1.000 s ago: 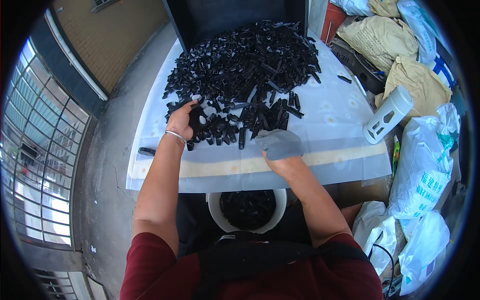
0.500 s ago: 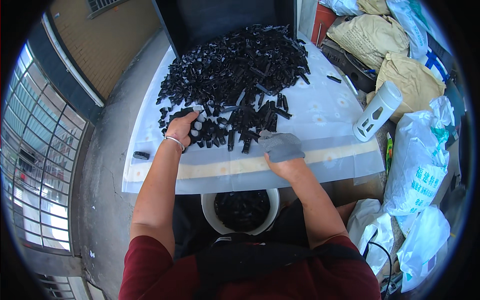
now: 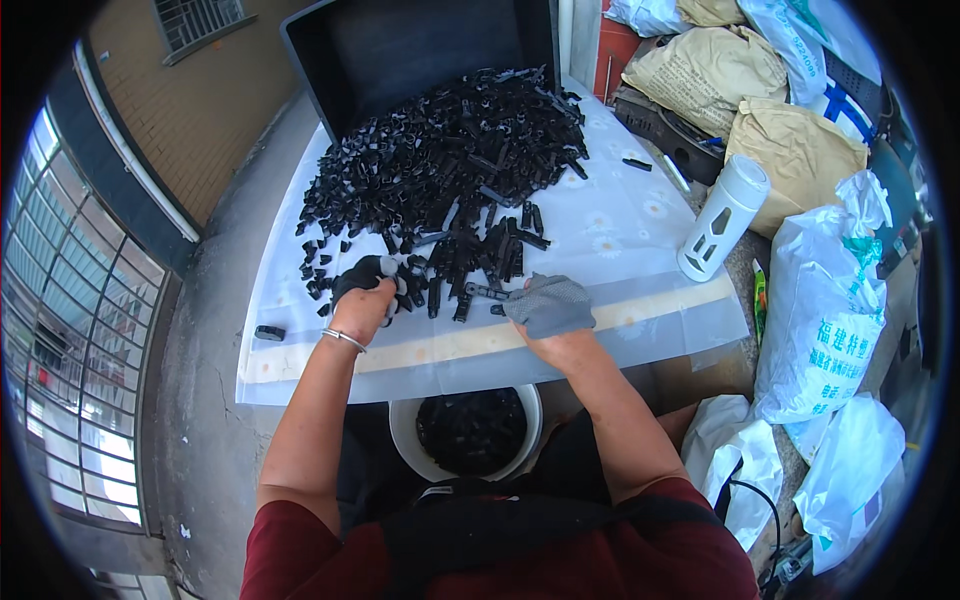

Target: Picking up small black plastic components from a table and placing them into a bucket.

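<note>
A large heap of small black plastic pieces (image 3: 450,150) covers the far part of a white flowered tablecloth (image 3: 610,225), with looser pieces trailing to the near side. My left hand (image 3: 365,300), partly covered in black and grey fabric, is closed at the left end of the nearer pieces; what its fingers hold is hidden. My right hand (image 3: 550,306), in a grey glove, is closed on a long black plastic piece (image 3: 487,292) that sticks out leftward from its fingertips. Below the table's near edge stands a white bucket (image 3: 403,432) with black pieces inside.
An open black bin (image 3: 420,50) lies tipped behind the heap. At the table's right side stands a white bottle (image 3: 725,215). One black piece (image 3: 269,332) lies apart at the left edge. Filled white sacks (image 3: 825,310) and tan sacks (image 3: 710,75) crowd the right.
The whole view has shifted slightly. My right hand's fingers now show a long black piece sticking out to the left. My left hand has drawn a little nearer, still among the pieces.
</note>
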A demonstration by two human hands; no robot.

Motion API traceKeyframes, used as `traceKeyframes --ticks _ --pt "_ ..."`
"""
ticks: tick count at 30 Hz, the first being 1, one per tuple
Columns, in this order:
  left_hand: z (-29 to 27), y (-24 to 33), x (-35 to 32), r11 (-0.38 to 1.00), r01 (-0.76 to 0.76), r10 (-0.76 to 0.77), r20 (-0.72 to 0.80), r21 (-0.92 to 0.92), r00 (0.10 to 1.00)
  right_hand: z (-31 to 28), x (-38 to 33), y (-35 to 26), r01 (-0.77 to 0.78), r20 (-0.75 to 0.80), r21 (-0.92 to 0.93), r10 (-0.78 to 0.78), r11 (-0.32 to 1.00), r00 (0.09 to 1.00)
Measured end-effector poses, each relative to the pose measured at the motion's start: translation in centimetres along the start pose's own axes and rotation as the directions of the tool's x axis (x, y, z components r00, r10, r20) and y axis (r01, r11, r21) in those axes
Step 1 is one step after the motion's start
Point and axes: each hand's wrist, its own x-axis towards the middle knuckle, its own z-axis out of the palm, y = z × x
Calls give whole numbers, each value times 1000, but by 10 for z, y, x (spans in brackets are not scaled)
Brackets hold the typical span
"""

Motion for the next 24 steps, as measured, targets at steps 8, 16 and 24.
traceKeyframes --ticks 8,16,24 --pt "12 13 -62 910 -252 180 233 328 955 20 -7 7 78 -148 69 -67 995 987" --pt "17 15 -84 922 -243 155 289 301 945 -20 -4 -38 -13 90 504 -37 863 995" --pt "20 12 -100 945 -216 295 355 -244 887 -18 -11 -67 211 135 464 -303 861 943"
